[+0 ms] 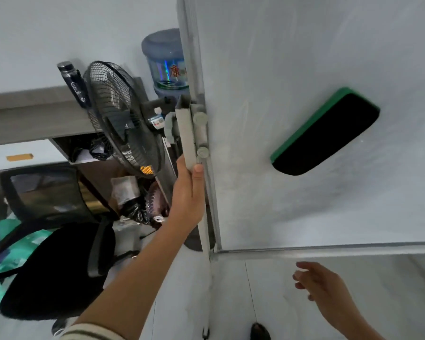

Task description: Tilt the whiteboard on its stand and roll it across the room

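The whiteboard fills the right and upper part of the view, its smeared white face towards me. A green-backed black eraser sticks to it. The grey stand post runs down the board's left edge, with two round knobs beside it. My left hand is closed around that post just below the knobs. My right hand hangs below the board's bottom rail, fingers apart, touching nothing.
A black fan stands close left of the post, with a water bottle behind it. A black office chair sits at lower left before a cluttered desk. Pale floor lies below the board.
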The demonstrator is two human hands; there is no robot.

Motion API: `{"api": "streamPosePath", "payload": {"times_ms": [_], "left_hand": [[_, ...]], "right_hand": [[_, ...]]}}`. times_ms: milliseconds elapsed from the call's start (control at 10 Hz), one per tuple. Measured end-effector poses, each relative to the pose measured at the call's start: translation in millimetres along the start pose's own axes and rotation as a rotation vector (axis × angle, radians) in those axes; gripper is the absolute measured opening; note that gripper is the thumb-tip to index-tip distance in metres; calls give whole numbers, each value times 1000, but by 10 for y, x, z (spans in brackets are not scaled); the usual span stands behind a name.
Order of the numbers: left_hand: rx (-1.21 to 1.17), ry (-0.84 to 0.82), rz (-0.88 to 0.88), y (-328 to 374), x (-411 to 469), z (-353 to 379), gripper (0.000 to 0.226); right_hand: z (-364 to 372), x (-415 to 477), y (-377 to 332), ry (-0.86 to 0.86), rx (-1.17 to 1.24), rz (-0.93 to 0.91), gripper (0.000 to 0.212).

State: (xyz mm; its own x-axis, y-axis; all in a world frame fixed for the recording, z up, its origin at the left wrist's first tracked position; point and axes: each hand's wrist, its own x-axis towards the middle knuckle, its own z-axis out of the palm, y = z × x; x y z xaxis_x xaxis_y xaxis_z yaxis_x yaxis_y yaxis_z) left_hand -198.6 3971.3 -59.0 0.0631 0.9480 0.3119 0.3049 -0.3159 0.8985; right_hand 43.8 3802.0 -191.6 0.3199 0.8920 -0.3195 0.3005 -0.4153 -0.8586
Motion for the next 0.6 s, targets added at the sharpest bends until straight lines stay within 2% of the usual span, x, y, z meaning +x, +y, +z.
{"api": "streamPosePath", "payload": {"times_ms": [100,200,300,400,500,600], "left_hand": [[21,-60,54,7,-87,-54,24],[69,-132,60,-20,-85,-162,35],[90,-201,33,-50,-109,-328,39],[122,-265,-68,-84,-274,-515,38],[132,-309,-132,-37,-520,-783,30],[96,-341,-166,-86,-835,-1085,17]], "right_hand": [[126,-325,80,71,16,32,15],[241,-624,89,137,42,53,15],[319,-937,-24,189,54,32,15],[308,-1232,-265,237,73,-31,17],[199,-1489,-683,269,109,-174,18],[-12,-1790,-1330,332,173,-407,28]]}}
